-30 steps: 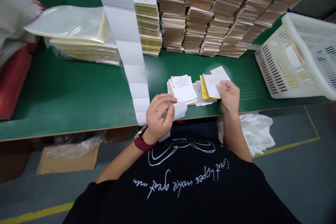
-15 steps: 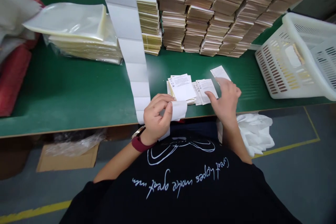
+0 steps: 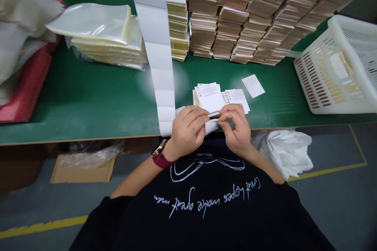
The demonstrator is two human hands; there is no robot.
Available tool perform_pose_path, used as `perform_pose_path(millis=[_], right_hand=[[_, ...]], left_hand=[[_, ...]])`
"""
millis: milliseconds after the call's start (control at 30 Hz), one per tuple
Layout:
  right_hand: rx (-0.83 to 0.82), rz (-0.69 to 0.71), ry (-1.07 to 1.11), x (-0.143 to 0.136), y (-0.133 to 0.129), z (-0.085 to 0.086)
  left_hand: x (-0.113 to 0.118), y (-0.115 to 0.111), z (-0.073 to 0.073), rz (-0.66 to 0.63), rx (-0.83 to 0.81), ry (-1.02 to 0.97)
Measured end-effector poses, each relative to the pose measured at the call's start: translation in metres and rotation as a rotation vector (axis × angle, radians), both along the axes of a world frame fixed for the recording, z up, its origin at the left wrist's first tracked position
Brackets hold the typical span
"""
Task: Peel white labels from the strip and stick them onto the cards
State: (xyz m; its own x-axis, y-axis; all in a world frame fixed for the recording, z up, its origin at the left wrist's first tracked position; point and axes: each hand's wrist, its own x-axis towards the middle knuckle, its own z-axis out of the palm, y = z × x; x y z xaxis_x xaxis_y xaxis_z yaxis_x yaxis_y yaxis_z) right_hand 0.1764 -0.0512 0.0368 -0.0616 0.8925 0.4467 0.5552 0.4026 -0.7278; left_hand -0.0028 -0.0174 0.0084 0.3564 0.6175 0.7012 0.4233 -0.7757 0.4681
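Note:
A long white label strip [image 3: 160, 60] hangs down over the bench, and its free end runs to my hands at the front edge. My left hand [image 3: 188, 129] is closed on this strip, fingers bent over it. Beside it my right hand [image 3: 237, 131] pinches at the strip's end, thumb and forefinger together; the fingertips partly hide what lies between them. Just beyond my hands lies a small pile of printed white cards [image 3: 208, 96], with overlapped cards [image 3: 238, 97] to its right. A single card [image 3: 253, 85] lies apart, farther right.
Tall stacks of cards [image 3: 203, 33] stand at the back of the green bench [image 3: 112, 102]. Clear plastic bags [image 3: 91, 23] lie at left, near a red bundle [image 3: 26, 86]. A white slotted basket [image 3: 321, 66] stands at right. White sheeting [image 3: 290, 151] hangs below the bench edge.
My right hand has left the single card and come back leftward to the strip's end, now pinching beside my left hand. The card stays on the bench. The view has shifted slightly.

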Motion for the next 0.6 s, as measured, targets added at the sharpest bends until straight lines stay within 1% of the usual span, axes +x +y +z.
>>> perform_pose_path(millis=[33,67,100,167,233,267,333,367,433,500,600], right_hand=[[0.073,-0.063,-0.058,0.002,-0.001,0.003],[0.122,-0.127,-0.073,0.006,0.000,0.006],[0.141,-0.189,-0.041,0.010,0.002,0.009],[0.115,-0.292,0.088,0.018,0.013,0.014],[0.030,-0.321,0.157,0.023,0.030,0.016],[-0.027,-0.293,0.150,0.024,0.040,0.015],[-0.154,-0.176,0.108,0.022,0.057,0.010],[-0.214,-0.118,0.093,0.019,0.064,0.007],[-0.294,-0.046,0.075,0.014,0.073,0.001],[-0.325,-0.023,0.058,0.011,0.076,-0.004],[-0.313,-0.020,-0.014,0.008,0.075,-0.006]], left_hand=[[0.000,0.000,0.000,0.007,-0.020,-0.004],[-0.001,0.000,-0.001,0.020,-0.038,-0.012],[-0.001,0.000,-0.002,0.029,-0.047,-0.013],[-0.001,0.001,-0.005,0.019,-0.026,0.015],[-0.001,0.001,-0.008,-0.024,0.012,0.072],[-0.001,0.001,-0.010,-0.043,0.026,0.100],[0.000,0.001,-0.012,-0.057,0.038,0.139],[0.000,0.001,-0.012,-0.055,0.038,0.150],[0.001,0.001,-0.012,-0.047,0.041,0.161],[0.001,0.002,-0.011,-0.043,0.050,0.169],[0.001,0.002,-0.010,-0.038,0.058,0.172]])
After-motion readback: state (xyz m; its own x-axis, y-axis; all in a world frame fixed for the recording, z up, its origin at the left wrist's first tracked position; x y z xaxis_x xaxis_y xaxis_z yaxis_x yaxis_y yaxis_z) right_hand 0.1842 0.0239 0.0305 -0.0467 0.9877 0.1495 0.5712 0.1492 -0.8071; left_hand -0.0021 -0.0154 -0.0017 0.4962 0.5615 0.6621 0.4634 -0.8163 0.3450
